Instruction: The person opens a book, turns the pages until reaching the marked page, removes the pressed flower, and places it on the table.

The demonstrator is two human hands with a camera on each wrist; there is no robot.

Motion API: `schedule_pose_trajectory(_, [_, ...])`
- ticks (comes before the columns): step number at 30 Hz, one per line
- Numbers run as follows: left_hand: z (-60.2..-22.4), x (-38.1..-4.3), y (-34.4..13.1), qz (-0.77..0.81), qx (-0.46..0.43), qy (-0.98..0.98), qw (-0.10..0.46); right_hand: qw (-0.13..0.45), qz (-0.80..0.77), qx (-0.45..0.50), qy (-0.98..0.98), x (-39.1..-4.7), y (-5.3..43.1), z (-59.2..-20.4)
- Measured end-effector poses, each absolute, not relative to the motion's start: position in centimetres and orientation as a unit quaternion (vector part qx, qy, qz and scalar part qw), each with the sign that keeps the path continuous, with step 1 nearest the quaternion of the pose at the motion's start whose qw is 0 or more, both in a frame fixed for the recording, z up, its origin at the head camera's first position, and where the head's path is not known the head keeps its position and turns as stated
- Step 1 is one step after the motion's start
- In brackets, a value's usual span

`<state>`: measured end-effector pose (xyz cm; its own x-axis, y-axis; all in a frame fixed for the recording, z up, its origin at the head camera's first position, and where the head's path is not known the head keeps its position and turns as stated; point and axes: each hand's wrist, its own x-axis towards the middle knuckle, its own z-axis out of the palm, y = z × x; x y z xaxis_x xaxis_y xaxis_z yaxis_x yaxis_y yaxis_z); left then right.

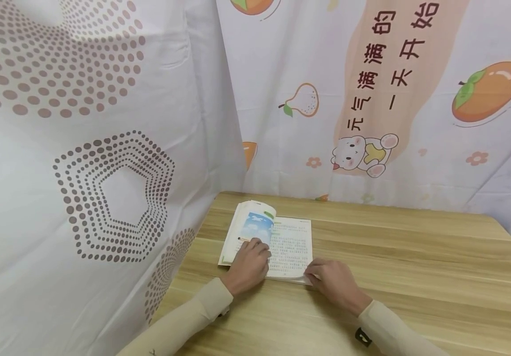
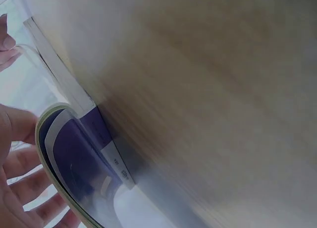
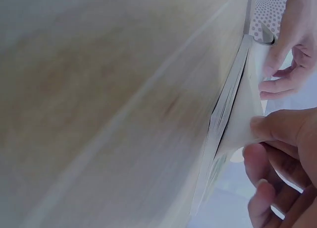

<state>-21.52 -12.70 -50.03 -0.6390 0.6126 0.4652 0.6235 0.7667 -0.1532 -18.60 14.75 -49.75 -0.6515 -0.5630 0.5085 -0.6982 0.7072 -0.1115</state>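
An open book (image 1: 292, 247) lies on the table, with a blue sky picture on its left page and printed text on the right one. My left hand (image 1: 250, 264) rests across the left pages near the fold. In the left wrist view, the spread fingers (image 2: 30, 186) of that hand lie over the curved pages. Between thumb and forefinger, my right hand (image 1: 333, 281) pinches the lower right corner of a page (image 3: 241, 123). That page bows up from the stack beneath it, as the right wrist view shows.
The wooden table (image 1: 406, 257) extends far to the right of the book. A white curtain with dotted patterns (image 1: 117, 198) hangs along the left side. Another curtain with fruit prints and writing (image 1: 300, 158) hangs behind the table's back edge.
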Motion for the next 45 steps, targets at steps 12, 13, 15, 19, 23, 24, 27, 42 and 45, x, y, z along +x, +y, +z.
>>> schedule_pose_trajectory(12, [-49.98, -21.47, -12.49, -0.005, -0.345, -0.91, 0.229, 0.224, 0.171, 0.338, -0.898, -18.7, 14.71, -49.4])
schedule_pose_trajectory(13, [-50.02, -21.48, -12.49, -0.004, -0.346, -0.91, 0.23, 0.223, 0.173, 0.336, -0.899, -18.69, 14.7, -49.39])
schedule_pose_trajectory(15, [-50.08, -21.52, -12.47, 0.001, -0.343, -0.91, 0.23, 0.219, 0.182, 0.327, -0.901, -18.66, 14.69, -49.35])
schedule_pose_trajectory(19, [-50.01, -21.58, -12.36, 0.008, -0.336, -0.914, 0.228, 0.211, 0.212, 0.303, -0.905, -18.66, 14.66, -49.23])
schedule_pose_trajectory(23, [-49.64, -21.54, -12.29, -0.005, -0.327, -0.917, 0.23, 0.202, 0.238, 0.28, -0.908, -18.8, 14.7, -49.05])
schedule_pose_trajectory(24, [-49.55, -21.51, -12.29, -0.007, -0.326, -0.916, 0.234, 0.199, 0.242, 0.276, -0.909, -18.83, 14.71, -49.01])
schedule_pose_trajectory(27, [-49.42, -21.45, -12.34, -0.012, -0.32, -0.914, 0.251, 0.187, 0.253, 0.27, -0.91, -18.83, 14.76, -48.94])
schedule_pose_trajectory(42, [-49.37, -21.94, -12.64, -0.063, -0.273, -0.904, 0.324, 0.181, 0.203, 0.287, -0.919, -18.52, 14.88, -49.62])
schedule_pose_trajectory(45, [-49.18, -21.91, -12.73, -0.041, -0.274, -0.906, 0.32, 0.182, 0.196, 0.297, -0.917, -18.43, 14.91, -49.67])
